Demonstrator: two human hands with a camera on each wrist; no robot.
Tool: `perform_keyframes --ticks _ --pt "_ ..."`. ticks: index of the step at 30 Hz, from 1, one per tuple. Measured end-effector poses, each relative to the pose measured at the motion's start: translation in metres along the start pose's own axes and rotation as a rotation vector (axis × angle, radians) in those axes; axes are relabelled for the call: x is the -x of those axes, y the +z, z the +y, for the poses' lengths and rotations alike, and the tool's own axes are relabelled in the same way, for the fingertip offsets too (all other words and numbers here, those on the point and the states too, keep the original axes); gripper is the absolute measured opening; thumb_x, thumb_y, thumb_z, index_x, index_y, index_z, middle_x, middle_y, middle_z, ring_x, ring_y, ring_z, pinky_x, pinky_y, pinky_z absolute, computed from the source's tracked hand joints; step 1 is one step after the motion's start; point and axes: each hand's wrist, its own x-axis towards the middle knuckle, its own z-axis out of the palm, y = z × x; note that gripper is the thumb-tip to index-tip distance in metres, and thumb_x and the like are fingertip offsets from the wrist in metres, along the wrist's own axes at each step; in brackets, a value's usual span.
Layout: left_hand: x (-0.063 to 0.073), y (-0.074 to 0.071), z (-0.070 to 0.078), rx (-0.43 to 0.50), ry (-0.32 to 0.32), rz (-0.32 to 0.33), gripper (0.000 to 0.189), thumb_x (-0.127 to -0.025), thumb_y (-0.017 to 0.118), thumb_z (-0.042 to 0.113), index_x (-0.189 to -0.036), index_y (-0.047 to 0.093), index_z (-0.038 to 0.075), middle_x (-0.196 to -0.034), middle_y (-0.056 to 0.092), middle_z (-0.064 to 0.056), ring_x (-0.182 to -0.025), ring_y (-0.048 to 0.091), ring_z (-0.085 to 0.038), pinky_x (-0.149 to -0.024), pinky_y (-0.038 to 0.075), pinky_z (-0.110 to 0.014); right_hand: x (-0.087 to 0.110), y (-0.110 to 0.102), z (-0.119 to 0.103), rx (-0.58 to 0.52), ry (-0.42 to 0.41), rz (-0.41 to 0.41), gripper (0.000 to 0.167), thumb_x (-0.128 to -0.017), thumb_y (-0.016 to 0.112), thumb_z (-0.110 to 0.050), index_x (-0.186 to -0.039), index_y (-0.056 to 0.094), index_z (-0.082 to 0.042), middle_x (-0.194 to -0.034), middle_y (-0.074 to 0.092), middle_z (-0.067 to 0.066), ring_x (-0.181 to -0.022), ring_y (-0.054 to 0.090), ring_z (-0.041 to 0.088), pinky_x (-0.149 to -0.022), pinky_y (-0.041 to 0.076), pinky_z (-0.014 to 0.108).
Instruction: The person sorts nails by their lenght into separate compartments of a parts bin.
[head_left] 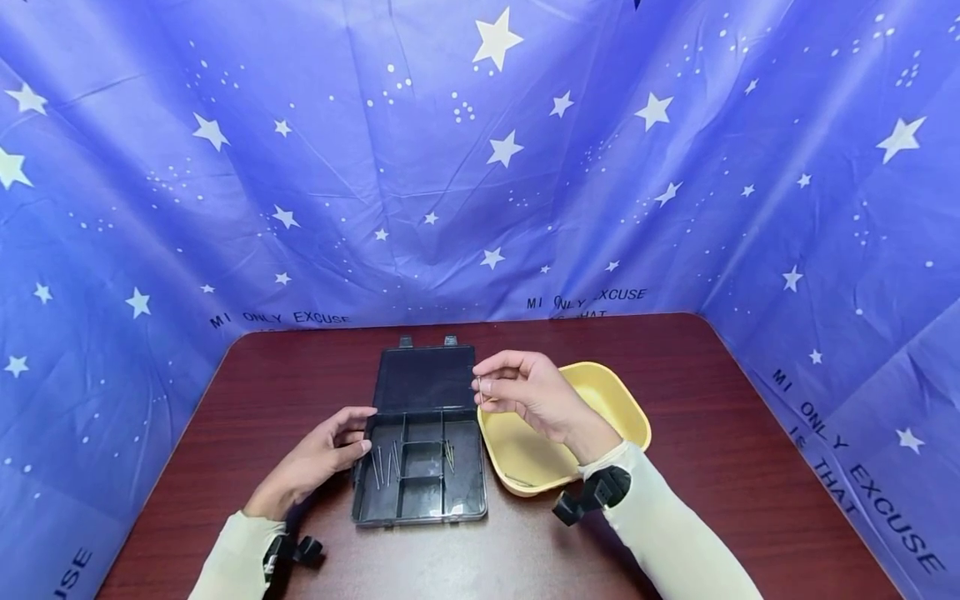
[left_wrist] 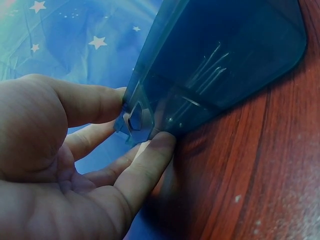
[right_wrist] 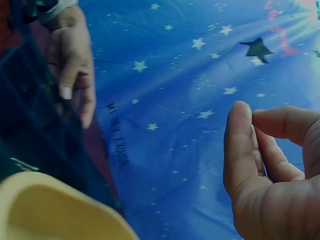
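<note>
A dark, clear-lidded compartment box (head_left: 422, 518) lies open on the table, its lid (head_left: 425, 379) folded back. Several long silver nails (head_left: 388, 465) sit in its left compartment, and a few brass-coloured nails (head_left: 449, 457) in the right one. At the box's left side my left hand (head_left: 322, 458) holds the edge between thumb and fingers, near a hinge in the left wrist view. My right hand (head_left: 536, 396) pinches a thin nail (head_left: 482, 388) between thumb and fingertips, raised over the near-left rim of a yellow bin (head_left: 637, 408). Fingers hide most of that nail.
The yellow bin stands right beside the box, with a few thin nails (head_left: 519, 481) at its near edge. A dark red wooden table (head_left: 300, 367) carries both. Blue star-printed cloth (head_left: 420, 167) hangs around its back and sides.
</note>
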Motion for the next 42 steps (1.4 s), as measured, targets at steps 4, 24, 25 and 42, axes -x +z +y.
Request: perform_keyframes --ticks 4,24,25,42 --pt "0.000 0.000 0.001 -0.001 -0.003 -0.001 0.058 -0.102 0.070 0.009 -0.155 0.047 0.008 -0.145 0.047 -0.027 -0.118 0.054 -0.024 -0.085 0.057 -0.028 -0.003 0.000 0.014 0.010 0.056 0.014 0.022 -0.095 0.065 0.012 -0.109 0.073 -0.004 -0.097 0.077 0.008 -0.083 0.075 0.017 -0.077 0.064 0.030" --pt "-0.002 0.000 0.000 0.012 0.002 -0.010 0.057 -0.102 0.069 0.007 -0.155 0.046 0.007 -0.144 0.047 -0.028 -0.116 0.055 -0.023 -0.082 0.057 -0.028 -0.006 -0.003 0.057 0.182 0.217 0.113 0.031 -0.093 0.069 0.010 -0.122 0.063 0.020 -0.091 0.074 0.005 -0.080 0.072 0.012 -0.077 0.063 0.027" --pt "-0.001 0.000 0.000 0.012 0.001 -0.009 0.057 -0.102 0.068 0.007 -0.155 0.046 0.007 -0.144 0.047 -0.028 -0.116 0.055 -0.023 -0.081 0.057 -0.028 -0.006 -0.004 0.058 0.188 0.223 0.113 0.030 -0.093 0.069 0.010 -0.122 0.064 0.019 -0.090 0.074 0.004 -0.080 0.072 0.012 -0.077 0.063 0.027" --pt "0.000 -0.001 0.001 0.014 0.007 -0.014 0.057 -0.102 0.068 0.007 -0.155 0.046 0.007 -0.144 0.047 -0.028 -0.117 0.055 -0.023 -0.083 0.057 -0.028 -0.003 -0.011 0.048 0.171 0.239 0.114 0.040 -0.094 0.066 0.011 -0.130 0.054 0.022 -0.092 0.074 0.007 -0.081 0.073 0.015 -0.077 0.064 0.028"
